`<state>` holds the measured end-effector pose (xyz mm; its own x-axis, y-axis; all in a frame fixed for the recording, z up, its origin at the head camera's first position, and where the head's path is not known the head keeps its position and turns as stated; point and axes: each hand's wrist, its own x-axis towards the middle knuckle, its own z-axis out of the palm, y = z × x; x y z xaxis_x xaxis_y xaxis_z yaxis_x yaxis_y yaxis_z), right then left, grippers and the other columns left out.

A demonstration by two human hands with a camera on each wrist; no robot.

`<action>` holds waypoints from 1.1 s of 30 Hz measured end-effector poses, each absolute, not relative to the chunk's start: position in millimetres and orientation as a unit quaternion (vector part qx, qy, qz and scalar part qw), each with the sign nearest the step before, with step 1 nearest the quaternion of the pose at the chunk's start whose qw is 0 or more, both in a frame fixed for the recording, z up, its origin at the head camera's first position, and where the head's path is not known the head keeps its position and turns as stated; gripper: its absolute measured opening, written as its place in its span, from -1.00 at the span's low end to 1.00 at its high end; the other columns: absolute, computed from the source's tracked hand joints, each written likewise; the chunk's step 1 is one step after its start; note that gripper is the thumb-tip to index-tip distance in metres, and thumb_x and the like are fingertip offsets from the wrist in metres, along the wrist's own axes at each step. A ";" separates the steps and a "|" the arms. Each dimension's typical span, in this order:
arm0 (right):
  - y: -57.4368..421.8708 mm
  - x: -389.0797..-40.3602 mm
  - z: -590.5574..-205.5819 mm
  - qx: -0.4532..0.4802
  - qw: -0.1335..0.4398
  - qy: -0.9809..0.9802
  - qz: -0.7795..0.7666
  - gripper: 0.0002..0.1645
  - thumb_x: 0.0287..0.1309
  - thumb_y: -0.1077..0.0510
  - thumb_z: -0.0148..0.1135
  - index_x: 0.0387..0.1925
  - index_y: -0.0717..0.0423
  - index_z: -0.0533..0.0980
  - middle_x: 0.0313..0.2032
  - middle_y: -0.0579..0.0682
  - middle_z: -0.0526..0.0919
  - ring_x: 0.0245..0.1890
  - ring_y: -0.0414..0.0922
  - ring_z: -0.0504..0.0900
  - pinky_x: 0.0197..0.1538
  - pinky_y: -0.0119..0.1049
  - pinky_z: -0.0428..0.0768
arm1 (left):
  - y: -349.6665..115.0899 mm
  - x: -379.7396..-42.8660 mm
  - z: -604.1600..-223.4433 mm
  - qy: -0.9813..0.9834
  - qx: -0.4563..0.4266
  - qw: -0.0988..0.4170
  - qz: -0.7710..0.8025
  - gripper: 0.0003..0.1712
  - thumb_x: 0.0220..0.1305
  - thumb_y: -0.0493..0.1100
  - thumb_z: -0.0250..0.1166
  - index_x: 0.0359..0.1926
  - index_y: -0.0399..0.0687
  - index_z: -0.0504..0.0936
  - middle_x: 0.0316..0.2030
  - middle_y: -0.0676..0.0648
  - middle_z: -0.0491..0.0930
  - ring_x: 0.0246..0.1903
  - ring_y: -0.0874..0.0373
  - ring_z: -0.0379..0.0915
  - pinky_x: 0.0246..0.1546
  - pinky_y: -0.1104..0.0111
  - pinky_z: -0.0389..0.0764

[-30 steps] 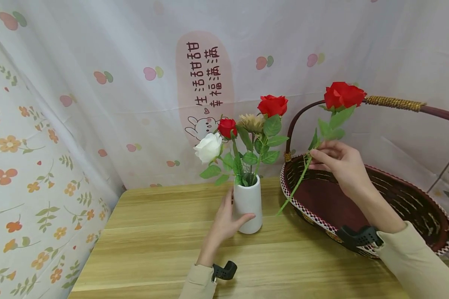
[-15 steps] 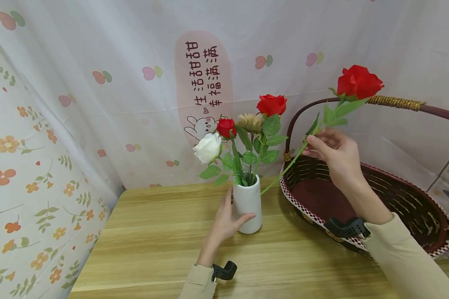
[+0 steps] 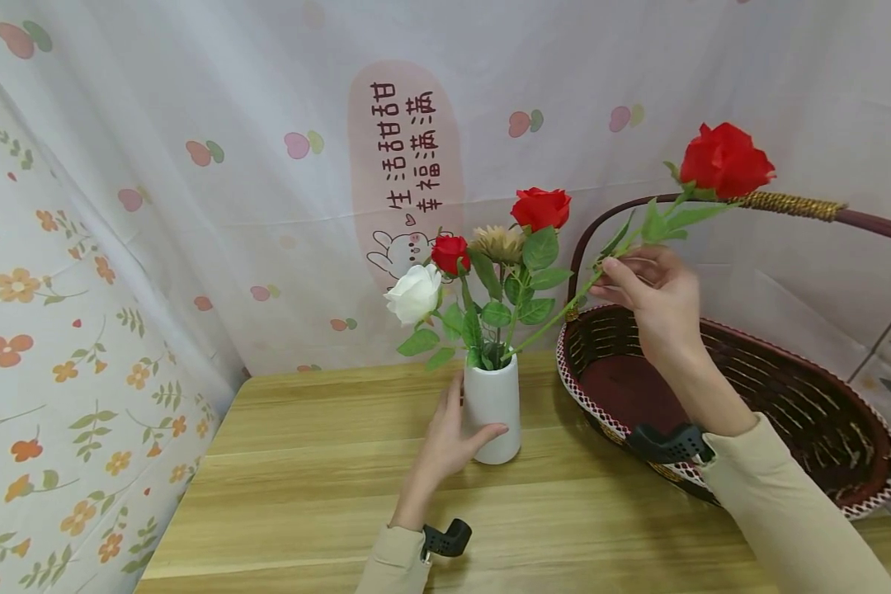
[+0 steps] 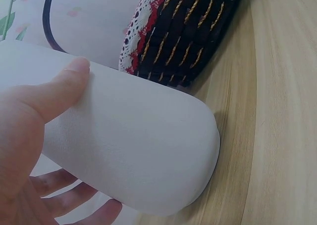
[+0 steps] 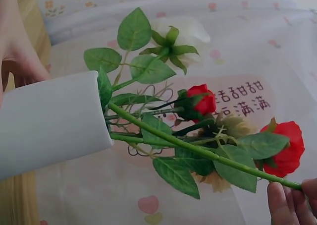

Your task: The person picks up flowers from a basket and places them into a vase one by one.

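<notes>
A white vase (image 3: 492, 417) stands upright on the wooden table, holding a white rose (image 3: 414, 294), two red roses (image 3: 541, 209) and a tan flower (image 3: 499, 245). My left hand (image 3: 445, 441) grips the vase's lower body, thumb in front and fingers round the far side. To the right and higher, my right hand (image 3: 657, 305) pinches the green stem (image 5: 218, 158) of another large red rose (image 3: 726, 161). That rose leans right, its stem slanting down to the vase mouth. How far the tip reaches inside is hidden.
A dark woven basket (image 3: 616, 427) with lace trim stands right of the vase, its arched handle (image 3: 790, 205) rising behind my right hand. Behind the table (image 3: 304, 487) hangs a printed white curtain (image 3: 267, 206); a floral one hangs at the left.
My right hand has moved left and up with the red rose. Its bloom swung up and right, and the stem's lower end went from beside the basket to the vase mouth. My left hand stays put.
</notes>
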<state>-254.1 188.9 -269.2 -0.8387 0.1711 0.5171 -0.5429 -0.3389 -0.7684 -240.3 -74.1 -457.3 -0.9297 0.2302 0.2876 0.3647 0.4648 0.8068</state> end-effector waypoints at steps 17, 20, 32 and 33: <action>166.3 -262.1 -285.6 0.158 0.238 -0.573 0.768 -0.78 0.19 0.39 0.37 -0.17 0.21 0.52 -0.43 0.03 0.65 -0.50 -0.11 0.73 -0.26 -0.27 0.74 | -74.0 -240.3 -456.8 -0.852 -0.180 0.075 -0.486 0.21 0.19 0.19 0.48 0.59 -0.14 -0.05 0.43 -0.36 0.17 0.31 -0.22 0.32 0.22 -0.09 0.46; 163.0 -262.3 -289.4 0.157 0.239 -0.585 0.759 -0.78 0.21 0.38 0.37 -0.16 0.21 0.51 -0.43 0.02 0.67 -0.51 -0.12 0.73 -0.26 -0.29 0.73 | -73.9 -240.2 -456.6 -0.853 -0.177 0.071 -0.486 0.22 0.18 0.20 0.48 0.59 -0.11 -0.05 0.45 -0.35 0.16 0.32 -0.21 0.31 0.23 -0.08 0.45; 149.7 -265.2 -307.1 0.152 0.233 -0.613 0.739 -0.78 0.24 0.36 0.35 -0.14 0.17 0.50 -0.41 -0.02 0.68 -0.49 -0.15 0.73 -0.25 -0.28 0.73 | -74.1 -242.2 -458.5 -0.856 -0.179 0.077 -0.479 0.21 0.18 0.21 0.47 0.58 -0.18 -0.03 0.42 -0.36 0.19 0.29 -0.19 0.34 0.21 -0.06 0.47; 148.3 -265.4 -308.4 0.151 0.234 -0.619 0.734 -0.78 0.24 0.35 0.36 -0.14 0.16 0.50 -0.40 -0.03 0.68 -0.49 -0.15 0.73 -0.24 -0.29 0.73 | -74.2 -242.1 -458.5 -0.855 -0.180 0.078 -0.479 0.21 0.18 0.21 0.48 0.58 -0.18 -0.03 0.42 -0.36 0.19 0.29 -0.19 0.35 0.21 -0.06 0.47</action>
